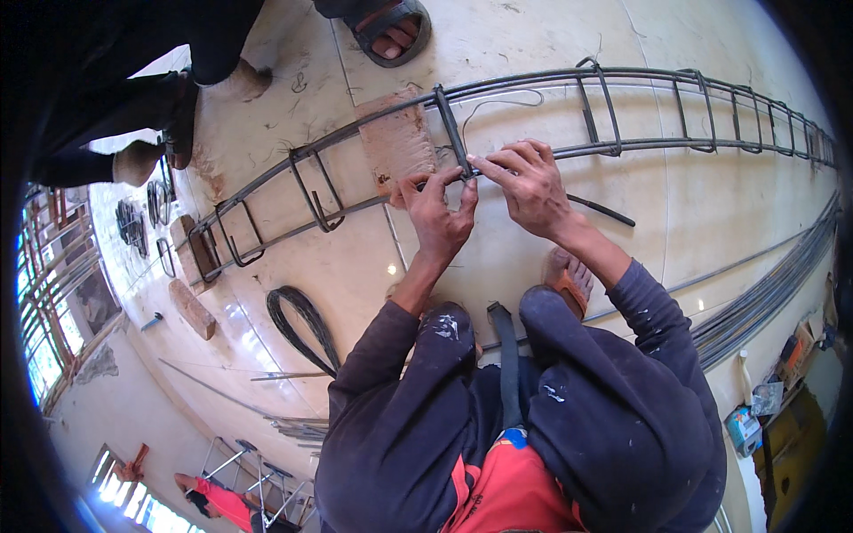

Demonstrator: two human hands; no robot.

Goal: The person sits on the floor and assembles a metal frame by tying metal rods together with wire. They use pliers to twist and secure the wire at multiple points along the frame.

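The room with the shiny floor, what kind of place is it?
Probably an indoor building site: a long, dark steel-bar cage, a thick bundle of long grey metal rods and a flat reddish-brown block are all on the glossy cream tiled floor.

Smooth, glossy tile floor (484, 266); dark metal cage (450, 124); rough, matt brick (391, 147) beneath it; matt cloth trousers (613, 382), near.

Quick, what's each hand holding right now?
Left hand: closed, pinching the steel stirrup at its near end.
Right hand: fingers bent, fingertip at the stirrup; can't tell whether it's gripping.
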